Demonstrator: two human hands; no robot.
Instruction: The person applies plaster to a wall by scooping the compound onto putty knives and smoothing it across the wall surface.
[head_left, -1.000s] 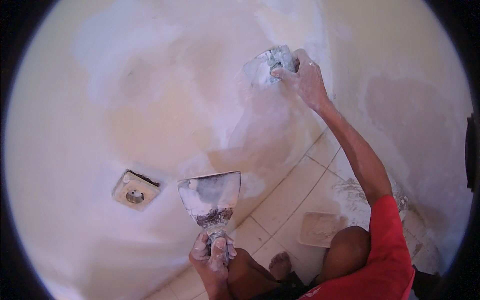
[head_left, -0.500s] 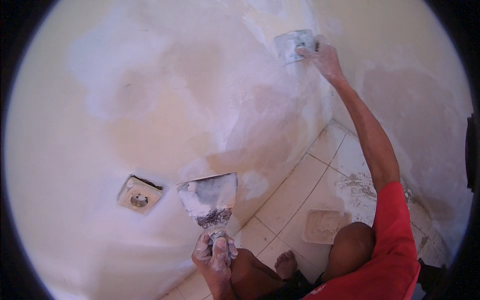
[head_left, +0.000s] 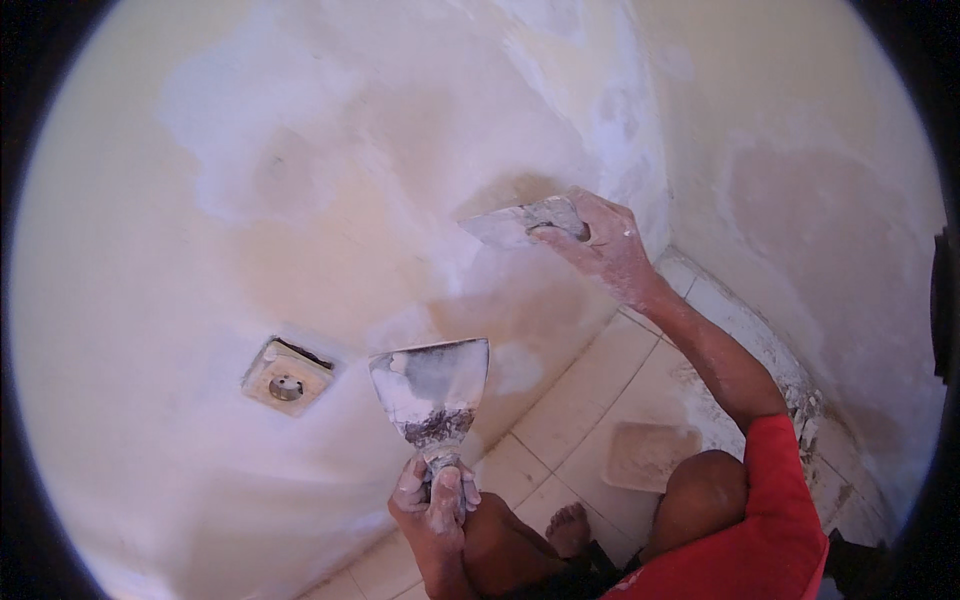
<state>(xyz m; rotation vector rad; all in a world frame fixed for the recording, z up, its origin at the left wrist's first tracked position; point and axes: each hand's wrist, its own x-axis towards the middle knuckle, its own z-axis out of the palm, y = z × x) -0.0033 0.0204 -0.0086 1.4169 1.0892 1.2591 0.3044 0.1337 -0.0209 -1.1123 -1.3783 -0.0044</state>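
My left hand (head_left: 436, 500) is closed round the handle of a wide putty knife (head_left: 432, 385), its blade pointing up and smeared with white and dark filler. My right hand (head_left: 600, 245), dusted white, grips a second putty knife (head_left: 510, 222) whose blade points left, in front of the patched wall (head_left: 370, 240). Whether that blade touches the wall I cannot tell. Pale and damp-looking brownish patches of filler cover the wall around it.
A wall socket (head_left: 287, 385) sits loose in its opening on the left. Right of the corner stands a second patched wall (head_left: 800, 190). On the tiled floor (head_left: 590, 385) lies a shallow tray (head_left: 640, 455) beside my knee, with white spills and crumbs near the skirting.
My right hand has come down and left from high near the corner, turning its putty knife to point left. The left hand and its putty knife have shifted slightly right in the picture.
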